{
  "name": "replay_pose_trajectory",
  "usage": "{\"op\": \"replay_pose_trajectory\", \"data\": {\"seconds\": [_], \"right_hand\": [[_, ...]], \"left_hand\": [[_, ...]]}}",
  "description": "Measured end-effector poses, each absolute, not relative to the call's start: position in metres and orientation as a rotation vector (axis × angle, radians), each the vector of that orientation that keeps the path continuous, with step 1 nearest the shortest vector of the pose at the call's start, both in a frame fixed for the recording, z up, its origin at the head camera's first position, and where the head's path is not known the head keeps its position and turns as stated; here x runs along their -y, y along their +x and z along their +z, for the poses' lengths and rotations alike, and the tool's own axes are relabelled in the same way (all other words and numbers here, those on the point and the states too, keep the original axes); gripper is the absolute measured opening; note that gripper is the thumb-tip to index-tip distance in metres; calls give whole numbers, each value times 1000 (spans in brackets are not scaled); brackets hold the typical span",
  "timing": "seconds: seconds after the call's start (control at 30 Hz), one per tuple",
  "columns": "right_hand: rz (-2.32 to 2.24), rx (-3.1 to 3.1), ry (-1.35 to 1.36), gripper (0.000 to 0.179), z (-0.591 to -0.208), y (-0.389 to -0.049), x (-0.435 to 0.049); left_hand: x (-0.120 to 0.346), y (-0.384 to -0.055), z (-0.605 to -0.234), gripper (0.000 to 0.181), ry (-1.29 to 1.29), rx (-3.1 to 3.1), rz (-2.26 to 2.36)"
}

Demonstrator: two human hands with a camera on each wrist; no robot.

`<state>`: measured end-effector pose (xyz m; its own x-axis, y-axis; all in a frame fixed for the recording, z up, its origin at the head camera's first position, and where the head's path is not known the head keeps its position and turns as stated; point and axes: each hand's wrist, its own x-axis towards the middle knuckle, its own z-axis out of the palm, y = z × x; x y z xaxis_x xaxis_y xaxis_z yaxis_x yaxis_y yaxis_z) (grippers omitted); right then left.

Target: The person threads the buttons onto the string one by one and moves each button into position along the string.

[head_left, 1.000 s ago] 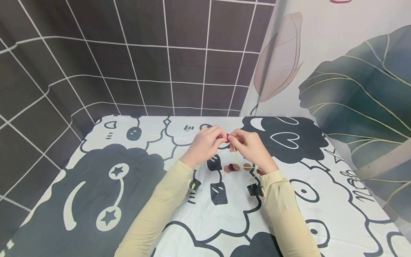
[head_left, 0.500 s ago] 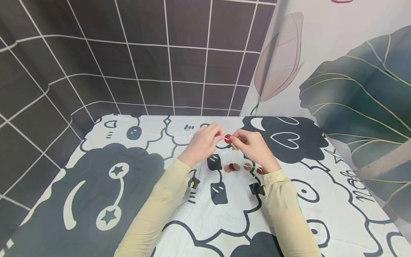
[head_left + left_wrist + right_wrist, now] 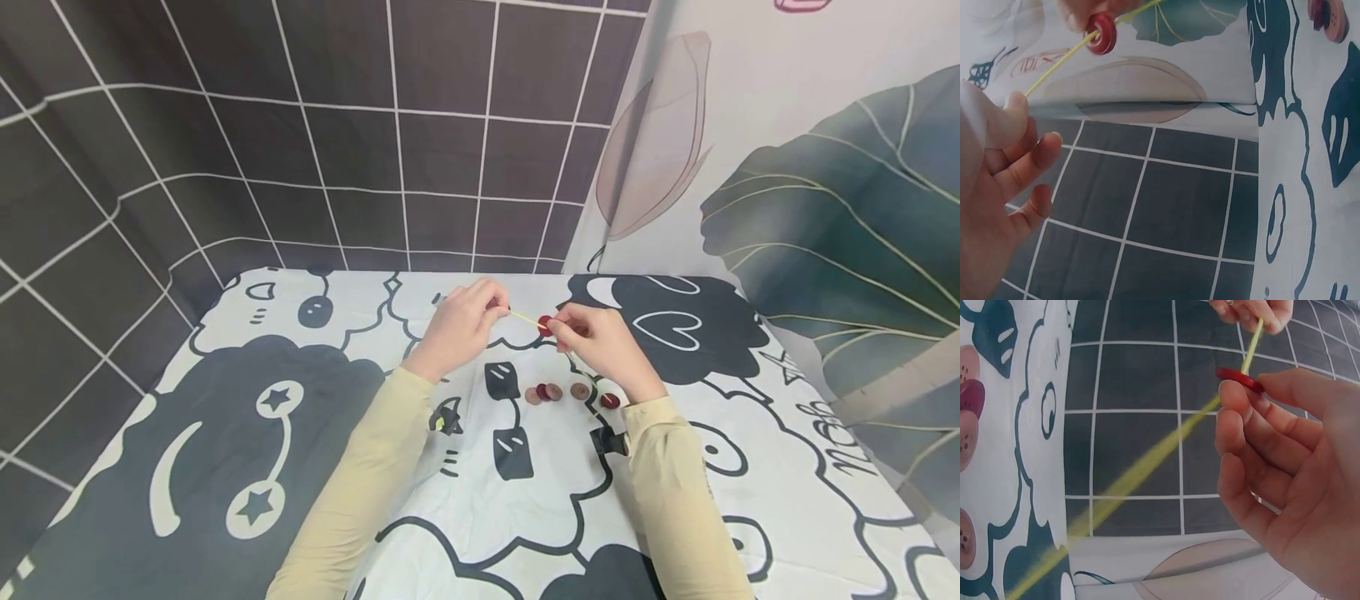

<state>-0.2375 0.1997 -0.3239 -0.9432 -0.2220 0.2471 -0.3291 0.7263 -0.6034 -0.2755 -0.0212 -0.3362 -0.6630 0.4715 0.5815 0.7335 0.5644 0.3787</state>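
Observation:
My left hand [image 3: 463, 323] pinches a yellow string [image 3: 528, 319] between thumb and forefinger, its other fingers loosely bent. My right hand [image 3: 606, 346] pinches a round red button [image 3: 544, 326] by its edge. The string runs taut from the left fingertips to the button and passes through it, as the left wrist view shows at the button [image 3: 1102, 34]. Beyond the right hand the string slants down toward the cloth, blurred in the right wrist view. Both hands are raised above the patterned cloth.
Below the hands several buttons lie on the black-and-white cloth [image 3: 472, 517]: a cluster with a pinkish button [image 3: 553, 392], a brownish button [image 3: 580, 390] and a dark red button [image 3: 611, 401]. A dark gridded curtain [image 3: 337, 150] stands behind, a leaf-printed one [image 3: 832, 200] at right.
My left hand has moved left, away from the right hand, drawing out a taut stretch of yellow string. The right hand has shifted slightly right with the red button, now more exposed.

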Motion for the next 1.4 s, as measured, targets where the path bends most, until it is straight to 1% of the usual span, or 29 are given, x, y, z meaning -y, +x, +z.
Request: {"op": "replay_pose_trajectory", "data": {"seconds": [0.13,0.37,0.53,0.73,0.93,1.13,1.4], "right_hand": [[1010,2801,480,15,-327,-237,-205],[1001,2912,670,16,-332,-240,-222],[1046,2994,681,14,-336,-242,-232],[1089,3038,743,18,-342,-247,-243],[1134,3116,700,18,-346,-250,-257],[1191,3131,702,15,-347,-250,-268],[1185,3245,634,21,-349,-247,-280]], "left_hand": [[31,-277,-333,6,-1039,2479,-862],[49,-281,-326,10,-1166,2673,-825],[55,-281,-325,11,-1227,2714,-818],[59,-282,-327,14,-1238,2761,-813],[64,-285,-328,12,-1188,2823,-811],[69,-283,-324,9,-1199,2848,-813],[70,-281,-320,10,-1200,2889,-822]]}}
